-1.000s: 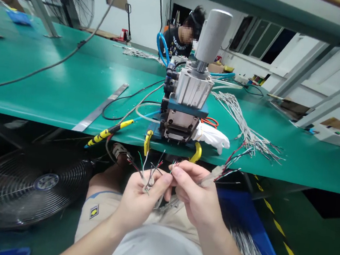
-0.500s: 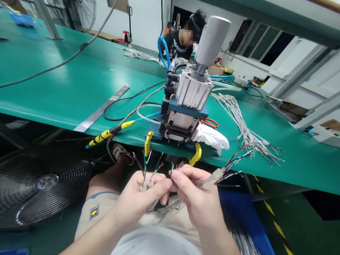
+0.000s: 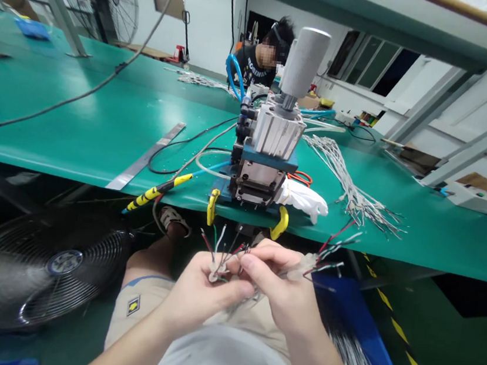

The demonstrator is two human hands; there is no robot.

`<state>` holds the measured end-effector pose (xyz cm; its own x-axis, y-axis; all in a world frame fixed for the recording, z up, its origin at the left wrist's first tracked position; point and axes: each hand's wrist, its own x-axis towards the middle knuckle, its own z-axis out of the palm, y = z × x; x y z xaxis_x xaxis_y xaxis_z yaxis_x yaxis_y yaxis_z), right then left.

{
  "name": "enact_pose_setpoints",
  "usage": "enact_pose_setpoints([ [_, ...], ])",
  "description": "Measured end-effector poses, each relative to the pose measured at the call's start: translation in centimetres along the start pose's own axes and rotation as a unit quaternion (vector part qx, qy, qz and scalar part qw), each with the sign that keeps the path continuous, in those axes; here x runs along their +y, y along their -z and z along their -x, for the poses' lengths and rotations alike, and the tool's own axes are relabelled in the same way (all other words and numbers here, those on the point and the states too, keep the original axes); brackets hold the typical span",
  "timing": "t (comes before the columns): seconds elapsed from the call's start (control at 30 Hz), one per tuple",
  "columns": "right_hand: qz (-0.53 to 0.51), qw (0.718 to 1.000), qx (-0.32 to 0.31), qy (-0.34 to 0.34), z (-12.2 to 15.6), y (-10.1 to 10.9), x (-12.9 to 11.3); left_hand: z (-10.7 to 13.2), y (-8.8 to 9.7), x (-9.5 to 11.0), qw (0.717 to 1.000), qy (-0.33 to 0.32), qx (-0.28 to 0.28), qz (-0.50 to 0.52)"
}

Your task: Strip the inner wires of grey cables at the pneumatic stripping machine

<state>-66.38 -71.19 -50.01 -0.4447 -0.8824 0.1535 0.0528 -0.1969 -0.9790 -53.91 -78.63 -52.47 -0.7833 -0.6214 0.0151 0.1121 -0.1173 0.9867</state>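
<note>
Above my lap, both hands work close together on multi-core cables with stripped ends. My left hand (image 3: 203,290) is closed round pale cable ends (image 3: 216,271), whose thin red, green, white and black wires fan upward. The thumb and fingers of my right hand (image 3: 278,278) pinch at these wires. That same hand also keeps a second bundle of cables (image 3: 303,268) between palm and fingers, its coloured wires pointing right. Beyond my hands, at the table edge, stands a pneumatic press (image 3: 270,144). Fingers hide part of the pinched wires.
A pile of grey cables (image 3: 350,184) lies on the green table (image 3: 76,132), right of the press. A steel ruler (image 3: 147,156) and an air gun with yellow-black tape (image 3: 158,191) lie left. A floor fan (image 3: 65,261), a blue bin (image 3: 369,316) and a person (image 3: 258,60) are nearby.
My right fingertips have moved slightly left and down, onto the wires at my left hand. The wires in the left hand have shifted and spread differently.
</note>
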Motion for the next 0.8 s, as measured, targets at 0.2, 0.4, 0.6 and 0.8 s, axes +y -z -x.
enact_pose_setpoints([
  [0.2,0.055,0.998,-0.008,0.040,0.1,-0.2,0.2,0.1,0.1,-1.2,0.997,0.008,-0.055,-0.049],
  [0.4,-0.056,0.995,-0.003,-0.084,-0.6,-0.3,1.8,-0.6,1.5,-1.0,0.992,-0.064,0.109,-0.001],
  [0.6,-0.143,0.968,-0.094,-0.182,-0.9,-0.8,2.6,-0.8,1.0,0.9,0.983,-0.012,0.154,0.095],
  [0.8,-0.156,0.968,-0.144,-0.135,-0.8,-1.6,3.3,-0.8,-0.1,2.3,0.997,-0.014,0.068,0.017],
])
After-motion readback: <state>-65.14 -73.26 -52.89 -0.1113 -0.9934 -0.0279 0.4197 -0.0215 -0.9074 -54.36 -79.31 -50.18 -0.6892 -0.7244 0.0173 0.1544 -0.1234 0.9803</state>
